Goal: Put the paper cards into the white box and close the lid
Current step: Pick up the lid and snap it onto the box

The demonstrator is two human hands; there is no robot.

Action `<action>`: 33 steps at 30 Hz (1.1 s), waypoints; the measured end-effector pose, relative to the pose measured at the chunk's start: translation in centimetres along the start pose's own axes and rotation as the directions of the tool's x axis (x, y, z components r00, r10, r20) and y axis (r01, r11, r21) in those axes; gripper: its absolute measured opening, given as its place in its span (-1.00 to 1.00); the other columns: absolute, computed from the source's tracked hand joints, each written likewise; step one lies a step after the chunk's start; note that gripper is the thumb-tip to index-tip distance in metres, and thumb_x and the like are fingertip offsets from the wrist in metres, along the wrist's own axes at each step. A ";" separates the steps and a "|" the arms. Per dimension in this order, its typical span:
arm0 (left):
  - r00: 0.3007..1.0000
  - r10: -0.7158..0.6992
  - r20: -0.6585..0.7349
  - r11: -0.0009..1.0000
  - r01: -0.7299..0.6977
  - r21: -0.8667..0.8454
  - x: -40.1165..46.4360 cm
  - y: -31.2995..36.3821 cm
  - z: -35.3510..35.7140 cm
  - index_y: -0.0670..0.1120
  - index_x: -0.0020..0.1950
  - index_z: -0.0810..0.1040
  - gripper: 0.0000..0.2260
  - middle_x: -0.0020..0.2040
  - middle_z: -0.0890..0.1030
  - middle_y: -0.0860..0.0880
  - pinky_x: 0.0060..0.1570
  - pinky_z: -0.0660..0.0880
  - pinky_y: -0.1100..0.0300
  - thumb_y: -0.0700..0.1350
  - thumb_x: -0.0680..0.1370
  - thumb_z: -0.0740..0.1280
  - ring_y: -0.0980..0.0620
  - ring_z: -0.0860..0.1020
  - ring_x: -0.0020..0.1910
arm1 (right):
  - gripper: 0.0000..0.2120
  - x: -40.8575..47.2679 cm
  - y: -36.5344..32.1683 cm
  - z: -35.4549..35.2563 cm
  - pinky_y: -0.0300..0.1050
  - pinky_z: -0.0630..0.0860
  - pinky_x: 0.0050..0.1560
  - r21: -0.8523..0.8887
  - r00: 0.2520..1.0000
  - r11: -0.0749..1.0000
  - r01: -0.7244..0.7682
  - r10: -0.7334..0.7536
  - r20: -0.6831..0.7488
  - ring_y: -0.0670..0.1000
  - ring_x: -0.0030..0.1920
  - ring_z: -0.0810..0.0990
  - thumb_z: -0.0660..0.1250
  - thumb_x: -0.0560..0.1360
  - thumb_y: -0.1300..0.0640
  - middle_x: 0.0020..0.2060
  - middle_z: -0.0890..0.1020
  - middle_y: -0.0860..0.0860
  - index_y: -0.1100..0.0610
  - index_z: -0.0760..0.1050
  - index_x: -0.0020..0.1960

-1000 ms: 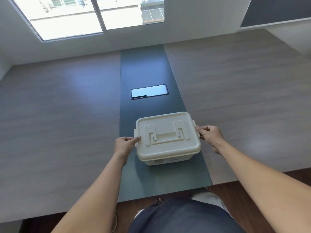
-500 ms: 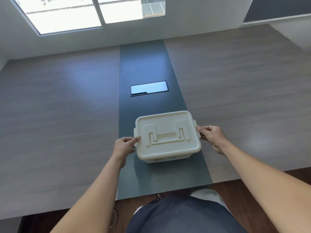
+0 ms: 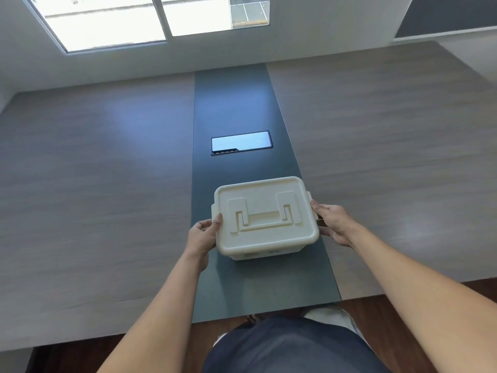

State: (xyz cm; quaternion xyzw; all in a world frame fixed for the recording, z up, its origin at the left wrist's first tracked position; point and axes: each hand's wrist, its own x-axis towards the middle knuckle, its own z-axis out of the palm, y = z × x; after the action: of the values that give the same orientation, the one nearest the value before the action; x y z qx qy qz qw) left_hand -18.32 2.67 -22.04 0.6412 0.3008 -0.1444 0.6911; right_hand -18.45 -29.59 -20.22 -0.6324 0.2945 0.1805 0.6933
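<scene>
Wide grey wood-grain table (image 3: 88,200) with dark central strip (image 3: 236,103) running lengthwise; glossy rectangular panel (image 3: 241,142) set flush in strip, reflecting light. Window (image 3: 150,17) in pale wall (image 3: 322,39) beyond far table edge. Brown floor (image 3: 376,310) below near edge

One view only, from the person's head; it looks forward and steeply down over both forearms; the wide lens bends the worktop (image 3: 107,184) edges; the hands (image 3: 200,235) sit near, just below centre; a window (image 3: 113,20) lies far beyond them at the top; the person's lap fills the bottom edge, nearer than the hands.
</scene>
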 end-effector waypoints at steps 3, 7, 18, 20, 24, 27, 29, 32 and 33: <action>1.000 -0.010 -0.019 0.999 0.009 -0.035 0.4 0.3 0.1 -0.22 0.29 0.47 -0.50 0.15 0.67 -0.18 0.17 0.58 -0.13 0.01 0.48 0.50 -0.12 0.66 0.00 | -0.63 -0.1 0.0 0.4 0.07 0.59 0.03 0.021 1.000 1.000 0.008 -0.008 0.003 0.10 -0.13 0.65 0.26 0.61 0.03 -0.08 0.68 0.13 0.31 0.55 0.22; 0.998 0.012 -0.066 1.000 -0.013 -0.011 0.8 0.7 -0.3 -0.23 0.34 0.48 -0.40 0.23 0.63 -0.16 0.15 0.57 -0.02 0.01 0.41 0.57 -0.13 0.63 0.09 | -0.67 0.0 -0.4 0.5 -0.15 0.59 -0.16 -0.021 0.993 0.995 0.096 -0.097 -0.071 0.01 -0.18 0.65 0.34 0.57 0.14 -0.08 0.69 0.07 0.30 0.53 0.26; 0.963 0.232 -0.138 0.968 -0.214 0.132 0.0 1.3 0.9 -0.24 0.16 0.61 -0.72 0.00 0.68 -0.13 -0.05 0.53 0.15 -0.17 0.50 0.49 -0.04 0.63 -0.08 | -0.80 -0.8 -0.1 1.7 -0.10 0.54 0.11 -0.309 0.893 0.901 0.306 -0.384 -0.235 -0.01 -0.04 0.60 0.37 0.55 0.17 -0.01 0.68 0.07 0.22 0.60 0.14; 0.953 0.266 -0.144 0.956 -0.242 0.163 -0.1 1.2 1.0 -0.21 0.13 0.63 -0.75 -0.02 0.69 -0.12 -0.04 0.55 0.14 -0.15 0.50 0.49 -0.03 0.63 -0.11 | -0.78 -1.1 0.3 1.7 -0.09 0.56 0.11 -0.330 0.883 0.888 0.319 -0.405 -0.236 -0.02 -0.06 0.62 0.38 0.54 0.10 -0.02 0.70 0.05 0.18 0.62 0.14; 0.932 0.324 -0.160 0.929 -0.282 0.241 -0.1 1.0 0.9 -0.18 0.10 0.67 -0.77 -0.02 0.72 -0.12 0.04 0.61 0.05 -0.09 0.50 0.49 -0.04 0.66 -0.10 | -0.63 -1.6 0.9 1.8 -0.12 0.57 0.10 -0.304 0.885 0.888 0.345 -0.416 -0.211 -0.01 -0.01 0.66 0.46 0.47 0.00 -0.01 0.70 0.00 0.14 0.60 0.21; 0.926 0.335 -0.172 0.919 -0.281 0.278 -0.1 0.9 0.7 -0.18 0.17 0.67 -0.66 0.01 0.72 -0.08 0.08 0.61 0.03 -0.01 0.49 0.49 -0.04 0.68 -0.01 | -0.61 -1.6 0.9 1.8 -0.09 0.59 0.11 -0.309 0.878 0.880 0.360 -0.432 -0.209 0.00 0.00 0.67 0.48 0.46 0.01 0.01 0.70 0.01 0.15 0.59 0.23; 0.915 0.363 -0.177 0.901 -0.295 0.319 0.0 0.7 0.8 -0.14 0.17 0.68 -0.66 0.04 0.70 -0.08 0.10 0.59 0.07 0.03 0.49 0.48 0.07 0.66 -0.02 | -0.61 -1.4 0.9 1.8 -0.06 0.60 0.14 -0.301 0.876 0.881 0.365 -0.435 -0.211 -0.01 0.01 0.68 0.48 0.46 0.03 0.01 0.71 0.01 0.15 0.60 0.23; 0.896 0.406 -0.181 0.861 -0.309 0.404 -0.2 0.7 1.1 -0.11 0.15 0.70 -0.74 0.04 0.66 -0.15 -0.10 0.38 0.48 -0.01 0.54 0.43 0.36 0.52 -0.17 | -0.60 -1.2 1.1 1.8 -0.05 0.60 0.16 -0.295 0.874 0.879 0.374 -0.440 -0.204 -0.06 0.03 0.69 0.47 0.46 0.03 0.06 0.72 -0.01 0.13 0.59 0.26; 0.891 0.413 -0.187 0.855 -0.309 0.416 -0.1 0.6 1.1 -0.11 0.16 0.70 -0.75 0.04 0.65 -0.16 -0.15 0.33 0.51 -0.02 0.55 0.42 0.39 0.50 -0.19 | -0.58 -1.0 1.1 1.9 -0.06 0.60 0.18 -0.298 0.874 0.879 0.373 -0.441 -0.205 -0.07 0.04 0.69 0.47 0.46 0.01 0.08 0.71 -0.02 0.12 0.58 0.27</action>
State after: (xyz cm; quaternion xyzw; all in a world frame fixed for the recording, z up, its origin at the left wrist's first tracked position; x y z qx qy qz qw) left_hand -17.83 1.65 -21.49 0.8201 0.2319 0.0227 0.5227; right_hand -19.58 -27.48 -20.38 -0.7808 0.2193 -0.0218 0.5846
